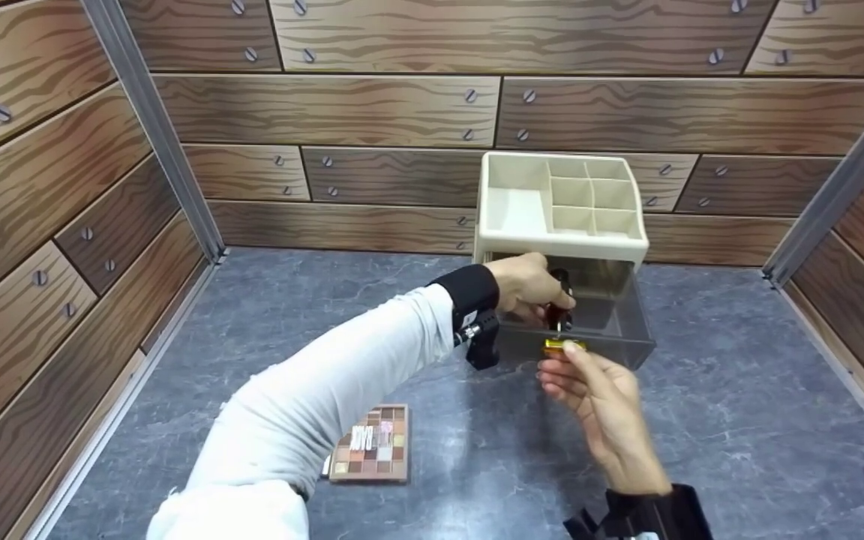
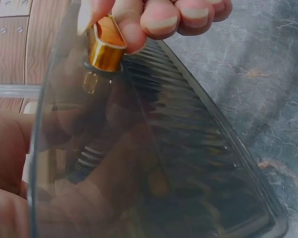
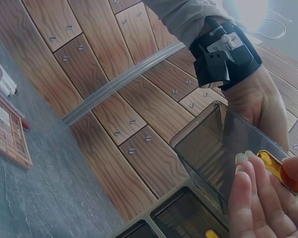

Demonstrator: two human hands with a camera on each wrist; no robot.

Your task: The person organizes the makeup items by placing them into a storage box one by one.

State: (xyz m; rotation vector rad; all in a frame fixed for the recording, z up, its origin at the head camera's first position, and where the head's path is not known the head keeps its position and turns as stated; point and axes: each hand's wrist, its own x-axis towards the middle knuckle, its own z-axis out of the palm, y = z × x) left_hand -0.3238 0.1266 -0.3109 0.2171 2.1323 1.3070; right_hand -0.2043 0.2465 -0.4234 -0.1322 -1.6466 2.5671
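Observation:
A cream desktop organizer stands against the back wall, its smoky see-through drawer pulled out. My right hand pinches the drawer's gold handle between thumb and fingers. Reaching over from the left, my left hand is inside the drawer and grips a small dark item. Its kind is unclear; through the drawer front in the left wrist view, a dark piece with silver bands shows. In the right wrist view, the drawer front partly covers the left hand.
An eyeshadow palette lies on the grey marbled tabletop, partly behind the left sleeve. White-capped items lie beside it in the right wrist view. A second gold handle shows on the organizer. Wood-patterned walls surround the table.

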